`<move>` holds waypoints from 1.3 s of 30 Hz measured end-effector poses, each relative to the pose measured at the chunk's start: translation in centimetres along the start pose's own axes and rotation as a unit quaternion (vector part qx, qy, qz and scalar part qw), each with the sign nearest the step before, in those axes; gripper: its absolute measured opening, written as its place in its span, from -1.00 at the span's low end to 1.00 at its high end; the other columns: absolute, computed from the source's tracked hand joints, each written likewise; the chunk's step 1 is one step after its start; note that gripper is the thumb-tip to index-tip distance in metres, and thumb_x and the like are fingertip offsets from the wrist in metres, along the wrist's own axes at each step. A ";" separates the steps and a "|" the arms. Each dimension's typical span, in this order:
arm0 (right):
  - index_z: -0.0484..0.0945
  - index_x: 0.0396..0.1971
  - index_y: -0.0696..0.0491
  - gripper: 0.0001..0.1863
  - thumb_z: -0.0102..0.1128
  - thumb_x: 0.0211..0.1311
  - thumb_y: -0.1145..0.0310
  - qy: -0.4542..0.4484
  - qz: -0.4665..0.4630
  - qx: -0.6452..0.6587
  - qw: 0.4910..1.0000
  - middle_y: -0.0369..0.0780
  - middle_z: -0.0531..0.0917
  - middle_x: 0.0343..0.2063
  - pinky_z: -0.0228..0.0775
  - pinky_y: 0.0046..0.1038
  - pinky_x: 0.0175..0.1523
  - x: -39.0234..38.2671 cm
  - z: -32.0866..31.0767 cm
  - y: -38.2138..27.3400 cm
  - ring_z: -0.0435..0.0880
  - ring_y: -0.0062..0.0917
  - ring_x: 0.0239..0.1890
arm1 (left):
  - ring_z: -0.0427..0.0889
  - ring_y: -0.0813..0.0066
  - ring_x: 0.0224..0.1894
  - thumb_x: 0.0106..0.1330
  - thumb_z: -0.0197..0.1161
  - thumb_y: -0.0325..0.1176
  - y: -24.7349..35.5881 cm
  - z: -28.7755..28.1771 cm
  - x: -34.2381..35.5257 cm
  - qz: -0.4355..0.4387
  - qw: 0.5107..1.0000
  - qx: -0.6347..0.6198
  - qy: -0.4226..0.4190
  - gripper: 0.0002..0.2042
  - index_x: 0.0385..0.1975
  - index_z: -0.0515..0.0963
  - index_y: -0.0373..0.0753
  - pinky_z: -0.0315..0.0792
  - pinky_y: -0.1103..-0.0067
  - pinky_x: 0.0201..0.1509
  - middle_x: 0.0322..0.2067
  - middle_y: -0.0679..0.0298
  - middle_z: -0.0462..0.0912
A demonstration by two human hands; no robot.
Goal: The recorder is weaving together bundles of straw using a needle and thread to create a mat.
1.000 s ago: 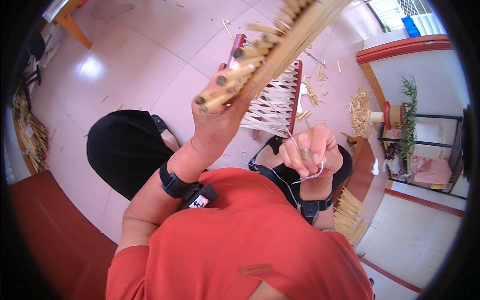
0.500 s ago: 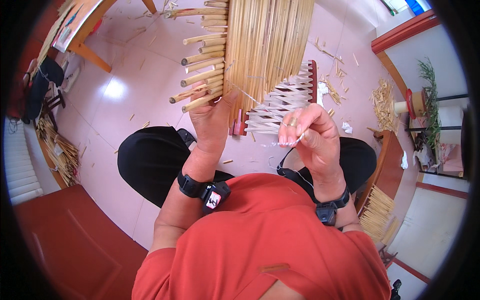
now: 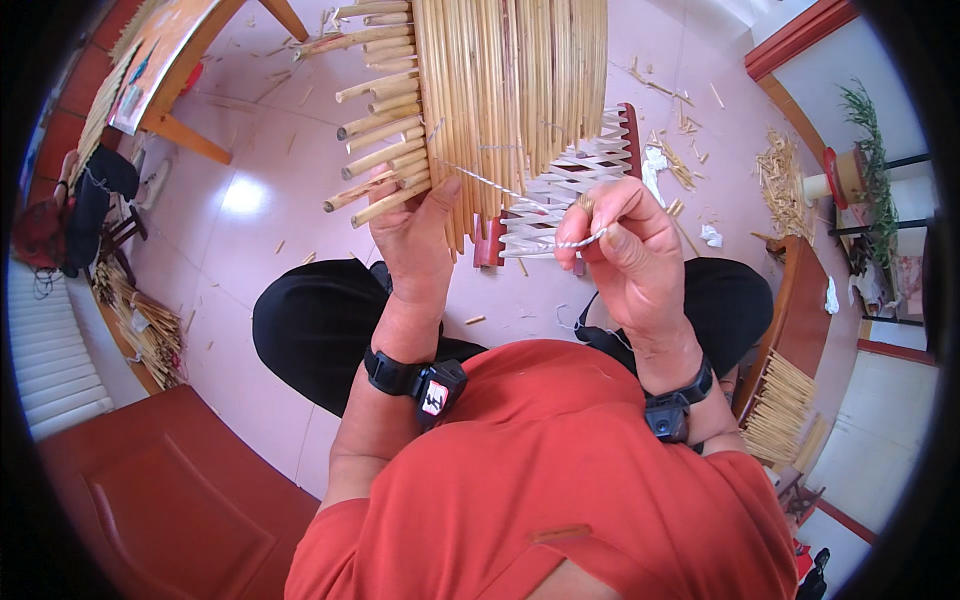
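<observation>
Nearest, the red shirt [image 3: 540,450] filled the lower middle of the frame. Above it, right of centre, the right hand [image 3: 635,245] pinched a pale twisted cord [image 3: 490,183] between its thumb and bent fingers. Half a second earlier that pinch had been blurred; now it was sharp, and the cord ran nearly straight to the stick mat [image 3: 480,90], so I judged it to be under a steady pull. Left of centre, the left hand [image 3: 412,235] gripped the mat's lower left corner, thumb on its face, fingers bent behind and partly hidden.

The mat itself was in the upper middle. A second before, it had been tilted almost edge-on; now its face was turned up, which probably made the cord's path easier to follow. Thick stick ends jutted from its left edge, its lower edge slanted down leftward in steps, and its top ran out of frame.

Black-clad knees [image 3: 320,330] bounded the space below. Beyond the mat's lower right edge were crossed white straps [image 3: 545,237] in a red frame; I could not tell whether they touched it. The widest room seemed to be over the pink floor [image 3: 240,240] at left, strewn with scraps. A brown bench [image 3: 800,305] limited the right, and a table [image 3: 195,65] stood farther off, upper left.
</observation>
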State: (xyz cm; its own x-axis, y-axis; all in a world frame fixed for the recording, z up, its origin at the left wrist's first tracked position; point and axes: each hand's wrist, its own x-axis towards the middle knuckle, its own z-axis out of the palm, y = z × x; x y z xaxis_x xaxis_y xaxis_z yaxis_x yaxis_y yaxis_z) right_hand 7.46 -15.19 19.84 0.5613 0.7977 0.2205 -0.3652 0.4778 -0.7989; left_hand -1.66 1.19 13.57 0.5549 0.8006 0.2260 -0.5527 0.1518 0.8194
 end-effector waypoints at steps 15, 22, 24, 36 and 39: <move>0.46 -0.33 0.13 -0.89 0.13 0.28 0.41 -0.085 0.123 -0.126 0.981 -0.21 0.57 -0.33 0.46 -0.57 -0.19 -0.8 -0.2 -0.4 0.57 -0.64 -0.29 | 0.57 0.41 -0.08 0.10 0.14 -0.68 1.7 1.4 0.5 -0.063 0.992 -0.105 0.042 -0.55 0.05 0.39 -0.26 0.45 0.49 0.07 -0.11 0.22 0.56; 0.45 -0.35 0.14 -0.90 0.13 0.26 0.43 -0.061 0.143 -0.157 0.975 -0.25 0.57 -0.42 0.46 -0.58 -0.24 -0.9 -1.0 -0.2 0.57 -0.64 -0.38 | 0.57 0.42 -0.08 0.08 0.17 -0.66 -1.0 1.3 -1.4 -0.181 0.973 -0.138 0.043 -0.56 0.02 0.37 -0.27 0.45 0.50 0.06 -0.11 0.20 0.55; 0.45 -0.36 0.13 -0.90 0.13 0.25 0.43 -0.034 0.156 -0.145 0.977 -0.26 0.57 -0.45 0.46 -0.59 -0.26 -1.1 -1.9 -0.1 0.56 -0.65 -0.41 | 0.57 0.41 -0.07 0.08 0.15 -0.67 -2.5 1.0 -2.3 -0.202 0.968 -0.137 0.053 -0.55 0.03 0.36 -0.27 0.45 0.49 0.08 -0.11 0.19 0.55; 0.40 -0.35 0.07 -0.89 0.07 0.29 0.36 0.180 0.171 -0.037 0.968 -0.27 0.50 -0.56 0.43 -0.51 -0.37 -1.2 -9.2 5.2 0.52 -0.54 -0.50 | 0.58 0.30 -0.04 0.14 -0.02 -0.74 -8.5 -0.9 -6.2 -0.403 0.903 -0.106 0.104 -0.47 0.16 0.23 -0.24 0.51 0.43 0.05 -0.05 0.11 0.52; 0.40 -0.40 0.06 -0.91 0.01 0.31 0.40 0.259 0.183 0.078 0.945 -0.25 0.54 -0.53 0.54 -0.51 -0.37 -1.3 -10.6 7.2 0.57 -0.55 -0.50 | 0.57 0.31 -0.03 0.11 0.01 -0.76 -8.9 -1.4 -6.1 -0.399 0.903 -0.128 0.097 -0.47 0.14 0.24 -0.26 0.50 0.45 0.06 -0.04 0.10 0.52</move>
State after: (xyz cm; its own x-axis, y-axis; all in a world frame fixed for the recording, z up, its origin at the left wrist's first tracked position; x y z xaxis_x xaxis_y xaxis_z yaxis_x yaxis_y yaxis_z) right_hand 11.99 -16.66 7.85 0.6494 0.6523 -0.3909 -0.6878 0.2845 -0.6678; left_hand -0.93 -4.23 4.18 0.7349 0.4590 -0.4993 -0.1642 0.8347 0.5257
